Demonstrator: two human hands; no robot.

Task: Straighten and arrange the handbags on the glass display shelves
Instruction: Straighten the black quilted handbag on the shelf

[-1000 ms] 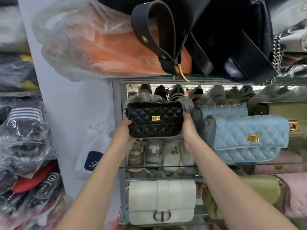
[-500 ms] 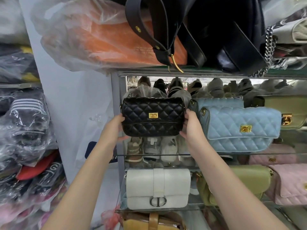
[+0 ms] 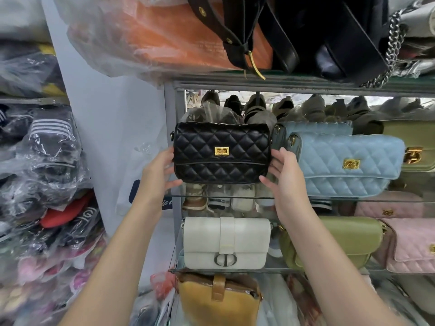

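The bare left forearm (image 3: 124,252) and bare right forearm (image 3: 322,255) reach up and forward, converging slightly. The left hand (image 3: 160,175) and right hand (image 3: 286,178) face each other, fingers loosely spread and nearly straight, thumbs lowest, pointing inward.

A pale wall (image 3: 98,109) meets a grey metal shelf frame (image 3: 168,107); plastic-wrapped clothes (image 3: 49,147) stacked left; back panel (image 3: 372,100) possibly mirrored.
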